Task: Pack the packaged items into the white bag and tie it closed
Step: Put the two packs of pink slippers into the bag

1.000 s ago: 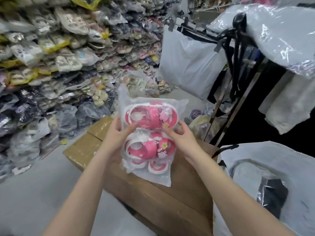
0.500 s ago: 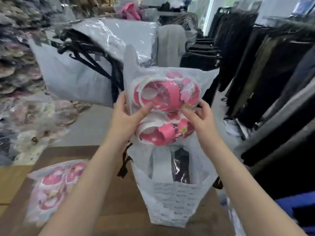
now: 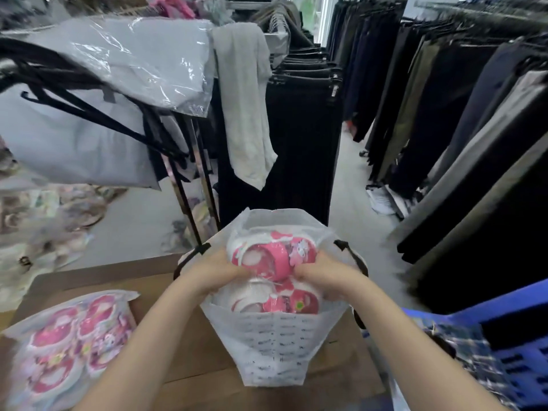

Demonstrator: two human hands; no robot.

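Bag [image 3: 275,345] stood open on a box [image 3: 189,351]; left hand [image 3: 212,274] and right hand [image 3: 323,278] gripped a shoe pack [image 3: 272,256] half inside it, second pack [image 3: 68,336] lying to the bag's left.

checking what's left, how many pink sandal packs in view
2. One pink sandal pack sits in the white bag, held by left hand and right hand; the other pack lies on the cardboard box at left. More may hide inside.

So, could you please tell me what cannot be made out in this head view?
Head view:
Contents of the white bag beneath the pack of pink shoes: hidden by the pack and bag wall.
Fingertips of left hand and right hand: tucked behind the pack.
Second pack on the cardboard box: motion-blurred, details unclear.
Print on the bag: too blurred to read.
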